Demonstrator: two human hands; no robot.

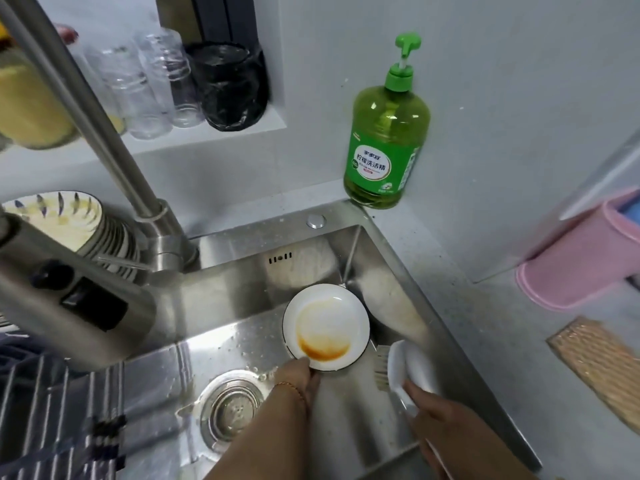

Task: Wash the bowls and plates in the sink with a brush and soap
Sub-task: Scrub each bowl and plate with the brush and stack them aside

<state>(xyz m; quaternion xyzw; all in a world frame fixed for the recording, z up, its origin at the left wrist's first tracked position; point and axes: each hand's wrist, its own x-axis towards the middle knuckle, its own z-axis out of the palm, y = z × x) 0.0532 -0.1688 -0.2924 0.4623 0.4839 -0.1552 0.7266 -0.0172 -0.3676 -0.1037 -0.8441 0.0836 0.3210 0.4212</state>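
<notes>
Sink (pixel 242 282): brushed steel, wet, satin sheen. Faucet (pixel 104 140) behind sink: matt brushed metal. Plate (pixel 325 327) in sink: glossy white glaze, orange-brown residue. Brush (pixel 403 367) right of plate: smooth white plastic. Soap bottle (pixel 386 140) behind sink's corner: translucent green plastic, glossy.

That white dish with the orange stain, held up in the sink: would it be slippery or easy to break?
Probably slippery: the dish looks glossy, with droplets on the sink. Likely rigid and breakable, seemingly glazed ceramic or enamel. The left hand grips only its rim, so it could tilt.
</notes>
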